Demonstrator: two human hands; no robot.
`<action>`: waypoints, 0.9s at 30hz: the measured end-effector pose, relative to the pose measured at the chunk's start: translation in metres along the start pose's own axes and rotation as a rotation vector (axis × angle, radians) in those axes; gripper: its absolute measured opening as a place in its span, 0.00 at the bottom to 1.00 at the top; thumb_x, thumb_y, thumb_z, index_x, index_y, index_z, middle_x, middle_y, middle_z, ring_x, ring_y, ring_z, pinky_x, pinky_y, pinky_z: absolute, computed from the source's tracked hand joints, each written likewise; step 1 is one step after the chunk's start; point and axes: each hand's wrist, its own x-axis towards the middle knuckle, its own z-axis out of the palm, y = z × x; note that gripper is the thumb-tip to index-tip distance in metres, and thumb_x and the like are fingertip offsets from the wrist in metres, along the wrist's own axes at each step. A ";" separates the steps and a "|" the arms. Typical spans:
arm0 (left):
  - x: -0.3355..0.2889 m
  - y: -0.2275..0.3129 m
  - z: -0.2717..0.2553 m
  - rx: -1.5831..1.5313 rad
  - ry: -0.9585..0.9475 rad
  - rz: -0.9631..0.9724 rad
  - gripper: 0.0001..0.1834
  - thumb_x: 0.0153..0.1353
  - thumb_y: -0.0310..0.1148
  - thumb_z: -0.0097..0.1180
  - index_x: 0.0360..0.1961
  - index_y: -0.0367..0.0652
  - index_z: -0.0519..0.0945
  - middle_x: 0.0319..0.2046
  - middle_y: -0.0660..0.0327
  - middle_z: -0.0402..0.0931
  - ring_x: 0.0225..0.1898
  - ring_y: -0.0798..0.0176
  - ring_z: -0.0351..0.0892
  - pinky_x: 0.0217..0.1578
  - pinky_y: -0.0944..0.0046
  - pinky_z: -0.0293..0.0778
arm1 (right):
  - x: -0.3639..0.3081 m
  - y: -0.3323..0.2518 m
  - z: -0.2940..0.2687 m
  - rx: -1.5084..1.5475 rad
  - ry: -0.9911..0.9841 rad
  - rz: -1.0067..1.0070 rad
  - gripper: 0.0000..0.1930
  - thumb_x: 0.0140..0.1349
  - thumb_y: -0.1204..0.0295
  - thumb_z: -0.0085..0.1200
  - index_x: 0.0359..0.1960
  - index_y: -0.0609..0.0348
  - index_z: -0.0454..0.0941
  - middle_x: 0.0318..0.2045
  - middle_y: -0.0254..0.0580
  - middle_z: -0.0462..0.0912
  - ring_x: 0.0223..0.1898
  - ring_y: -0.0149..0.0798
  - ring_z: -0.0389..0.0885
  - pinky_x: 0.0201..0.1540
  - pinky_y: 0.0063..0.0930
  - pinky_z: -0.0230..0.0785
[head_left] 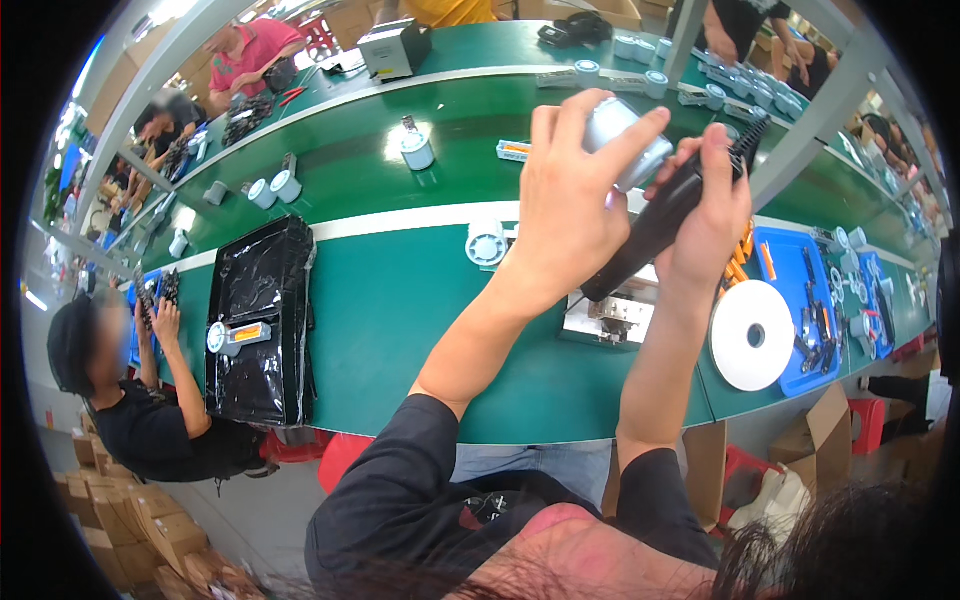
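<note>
Raised over the bench, my left hand [572, 205] is closed around a pale grey-blue cylindrical housing [630, 135]. My right hand [708, 215] grips a long black tool-like object [655, 225]. It slants from upper right to lower left, with a black ribbed or coiled part [748, 145] at its upper end; its exact kind is unclear. Both hands are close together, the housing just left of the black object's upper part. Below them, partly hidden by my arms, stands a metal fixture [612, 322]. A pale blue round part [487, 243] lies left of my left wrist.
A black plastic-wrapped tray [258, 375] holds one part at left. At right are a white reel [735, 360] and a blue tray [787, 262] of small pieces. Beyond runs a green conveyor [350, 140] carrying housings [416, 152]. A co-worker [150, 400] sits at left.
</note>
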 end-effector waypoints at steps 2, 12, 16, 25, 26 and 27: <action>0.000 0.003 0.000 0.019 0.010 -0.013 0.45 0.41 0.12 0.62 0.64 0.59 0.85 0.59 0.49 0.75 0.53 0.42 0.73 0.52 0.49 0.75 | -0.001 0.002 0.003 0.014 -0.010 -0.014 0.13 0.75 0.60 0.64 0.40 0.56 0.78 0.24 0.30 0.79 0.22 0.24 0.78 0.24 0.20 0.72; -0.004 0.011 0.000 0.069 -0.049 0.000 0.41 0.44 0.13 0.63 0.62 0.57 0.85 0.60 0.47 0.72 0.56 0.41 0.72 0.47 0.48 0.79 | 0.002 -0.001 -0.001 0.050 0.042 -0.029 0.15 0.75 0.57 0.64 0.39 0.54 0.77 0.23 0.29 0.78 0.21 0.24 0.78 0.24 0.22 0.73; -0.004 0.011 -0.004 0.094 -0.113 -0.015 0.40 0.43 0.13 0.64 0.60 0.56 0.86 0.58 0.48 0.72 0.54 0.41 0.73 0.47 0.48 0.79 | 0.005 -0.004 -0.005 0.055 0.077 -0.068 0.17 0.77 0.55 0.61 0.39 0.55 0.75 0.25 0.31 0.78 0.23 0.26 0.79 0.26 0.23 0.75; -0.006 0.011 -0.006 0.132 -0.159 -0.050 0.42 0.42 0.12 0.66 0.61 0.59 0.86 0.57 0.50 0.74 0.50 0.45 0.74 0.49 0.49 0.77 | 0.011 -0.003 -0.011 0.091 0.184 -0.108 0.21 0.77 0.51 0.60 0.38 0.55 0.72 0.26 0.33 0.78 0.25 0.29 0.80 0.27 0.27 0.78; -0.006 0.011 -0.006 0.134 -0.160 -0.050 0.42 0.42 0.12 0.66 0.61 0.59 0.86 0.57 0.51 0.74 0.50 0.45 0.74 0.49 0.49 0.77 | 0.011 -0.002 -0.011 0.086 0.180 -0.108 0.21 0.77 0.51 0.60 0.38 0.55 0.72 0.26 0.33 0.78 0.25 0.29 0.80 0.27 0.27 0.78; -0.006 0.011 -0.006 0.137 -0.161 -0.051 0.42 0.42 0.12 0.66 0.61 0.59 0.86 0.57 0.51 0.74 0.50 0.45 0.74 0.49 0.49 0.77 | 0.011 -0.002 -0.011 0.082 0.175 -0.107 0.21 0.77 0.51 0.60 0.37 0.55 0.73 0.26 0.33 0.78 0.25 0.29 0.80 0.27 0.27 0.78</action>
